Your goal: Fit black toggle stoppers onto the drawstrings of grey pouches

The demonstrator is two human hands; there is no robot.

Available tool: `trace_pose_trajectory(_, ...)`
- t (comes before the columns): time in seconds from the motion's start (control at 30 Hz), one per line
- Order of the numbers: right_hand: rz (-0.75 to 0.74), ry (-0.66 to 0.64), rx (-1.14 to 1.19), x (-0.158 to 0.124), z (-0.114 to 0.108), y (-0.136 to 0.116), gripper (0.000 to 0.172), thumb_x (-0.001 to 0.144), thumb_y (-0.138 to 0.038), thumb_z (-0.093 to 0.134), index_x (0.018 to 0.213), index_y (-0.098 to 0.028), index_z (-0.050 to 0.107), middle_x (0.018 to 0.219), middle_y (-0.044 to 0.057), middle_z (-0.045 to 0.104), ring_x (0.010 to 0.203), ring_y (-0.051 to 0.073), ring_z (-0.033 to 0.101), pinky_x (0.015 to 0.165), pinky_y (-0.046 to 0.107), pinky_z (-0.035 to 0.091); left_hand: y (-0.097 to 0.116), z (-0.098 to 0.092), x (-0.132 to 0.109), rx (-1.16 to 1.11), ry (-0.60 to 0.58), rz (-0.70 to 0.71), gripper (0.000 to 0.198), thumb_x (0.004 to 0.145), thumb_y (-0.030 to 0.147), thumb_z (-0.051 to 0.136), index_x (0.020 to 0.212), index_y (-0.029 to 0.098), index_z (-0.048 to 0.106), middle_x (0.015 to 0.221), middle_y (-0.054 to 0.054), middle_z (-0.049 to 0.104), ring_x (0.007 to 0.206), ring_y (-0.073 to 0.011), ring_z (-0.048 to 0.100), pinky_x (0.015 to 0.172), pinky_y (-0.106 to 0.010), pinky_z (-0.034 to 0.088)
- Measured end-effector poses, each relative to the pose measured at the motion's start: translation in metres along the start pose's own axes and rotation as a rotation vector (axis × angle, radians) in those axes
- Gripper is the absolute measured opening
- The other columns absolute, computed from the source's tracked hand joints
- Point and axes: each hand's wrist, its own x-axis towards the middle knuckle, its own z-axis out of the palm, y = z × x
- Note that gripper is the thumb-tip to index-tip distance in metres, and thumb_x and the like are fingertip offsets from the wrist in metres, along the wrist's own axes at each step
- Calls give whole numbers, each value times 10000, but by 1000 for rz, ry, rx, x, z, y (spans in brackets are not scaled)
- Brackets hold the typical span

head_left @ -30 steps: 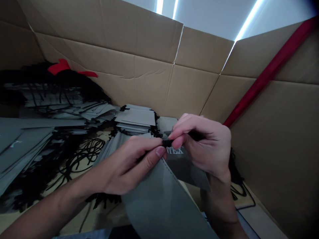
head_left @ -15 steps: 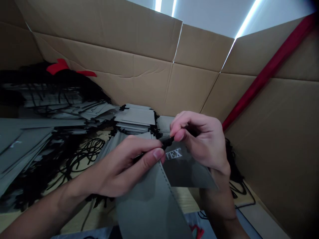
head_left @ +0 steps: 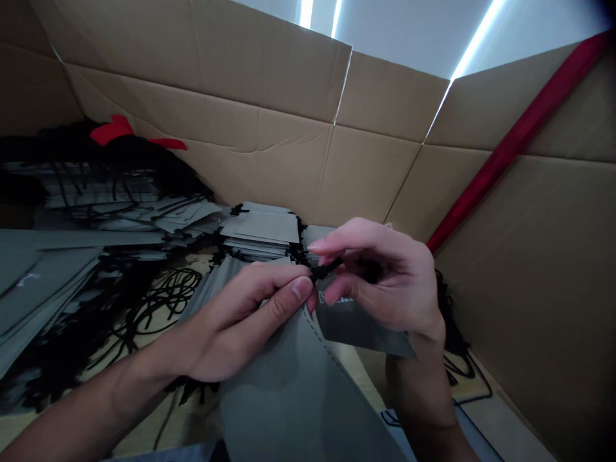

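Observation:
I hold a grey fabric drawstring bag point(head_left: 298, 385) in front of me, its top edge raised between both hands. My left hand point(head_left: 240, 327) pinches the bag's upper corner, thumb and fingers pressed together. My right hand point(head_left: 385, 282) is closed on the black cord point(head_left: 321, 271) where it comes out at the bag's top, fingertips almost touching the left thumb. White lettering on the bag is mostly hidden behind my right fingers.
Stacks of grey bags point(head_left: 262, 231) lie behind my hands, with more piles at the left point(head_left: 58, 269) and loose black cords point(head_left: 158, 298) on the surface. Tall cardboard walls point(head_left: 269, 115) enclose the area; a red strip point(head_left: 510, 141) runs diagonally at the right. A red piece point(head_left: 113, 128) tops the far-left pile.
My right fingers have shifted on the cord, stretching further over it and covering the white lettering. The left hand and bag stay nearly in place.

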Motion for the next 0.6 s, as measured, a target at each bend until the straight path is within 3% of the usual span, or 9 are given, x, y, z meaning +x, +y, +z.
trace_pose_trajectory(0.2, -120, -25, -148, 7, 8, 2, 202, 964, -22, 864, 1048, -205, 862, 945, -14, 840, 852, 118, 772, 782, 240, 632, 2, 1, 2, 39, -20, 36, 316, 1194, 123, 480, 936, 191, 649, 780, 66, 561, 695, -80, 491, 588, -156, 402)
trace_pose_trajectory(0.43, 80, -93, 18, 3, 6, -3, 190, 972, -58, 900, 1013, -203, 786, 940, -33, 794, 814, 97, 771, 720, 187, 601, -2, 3, 3, 87, -12, 95, 321, 1192, 154, 509, 879, 191, 569, 707, 81, 372, 603, -72, 341, 524, -202, 288)
trace_pose_trajectory(0.6, 191, -101, 179, 4, 9, -4, 174, 970, -135, 946, 984, -190, 782, 927, -19, 770, 747, 104, 760, 697, 198, 610, -2, 3, -2, 124, -20, 113, 310, 1180, 135, 511, 878, 205, 524, 701, 85, 346, 582, -70, 325, 525, -227, 268)
